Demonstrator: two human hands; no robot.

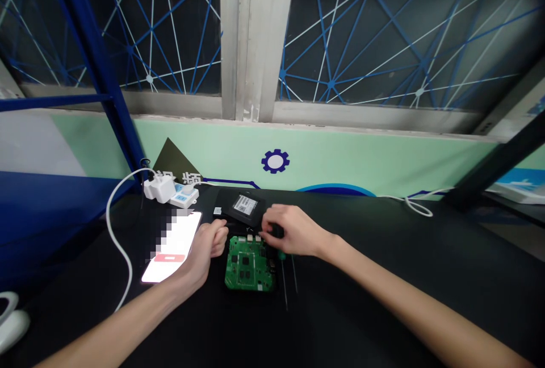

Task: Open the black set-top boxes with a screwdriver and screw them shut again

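A green circuit board (244, 266) lies in a dark case on the black table, with white connectors (250, 238) along its far edge. My left hand (212, 238) is closed in a fist at the board's far left corner; whatever it may grip is hidden. Over the far right corner, my right hand (289, 230) is curled in a pinch close to the connectors, and I cannot make out what is between the fingers. Two screwdrivers (284, 283) lie right of the board, their handles partly under my right hand. Behind the board is a black cover with a white label (244, 205).
A lit phone (176, 246) lies left of my left hand. Behind it sit a white power strip (184, 195) and a plugged adapter (159, 188), with a white cable (109, 220) curving forward. Another white cable (417, 206) lies at the back right, by the wall.
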